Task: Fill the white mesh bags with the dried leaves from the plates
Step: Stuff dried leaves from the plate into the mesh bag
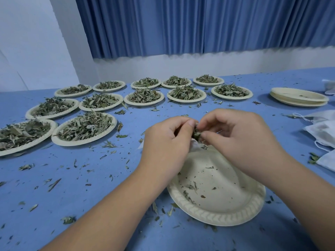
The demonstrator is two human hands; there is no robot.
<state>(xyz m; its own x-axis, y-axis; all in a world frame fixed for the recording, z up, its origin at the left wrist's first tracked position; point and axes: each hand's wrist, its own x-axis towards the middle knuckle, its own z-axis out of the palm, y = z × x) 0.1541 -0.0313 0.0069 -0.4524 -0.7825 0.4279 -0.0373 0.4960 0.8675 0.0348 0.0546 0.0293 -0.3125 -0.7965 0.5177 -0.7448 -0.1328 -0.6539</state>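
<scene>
My left hand point(168, 140) and my right hand point(237, 138) meet above the far rim of a cream paper plate point(217, 212) that holds only crumbs. Between the fingertips of both hands sits a clump of dried leaves point(196, 134) at the mouth of a white mesh bag point(195, 144). Most of the bag is hidden behind the hands. Both hands have curled fingers pinching the bag and leaves. Several plates heaped with dried leaves point(85, 126) stand in rows at the left and back of the blue table point(72, 178).
A stack of bare cream plates point(299, 96) stands at the back right. White mesh bags point(322, 131) with drawstrings lie along the right edge. Leaf scraps are scattered over the tablecloth. A blue curtain point(199, 24) and a white wall lie behind the table.
</scene>
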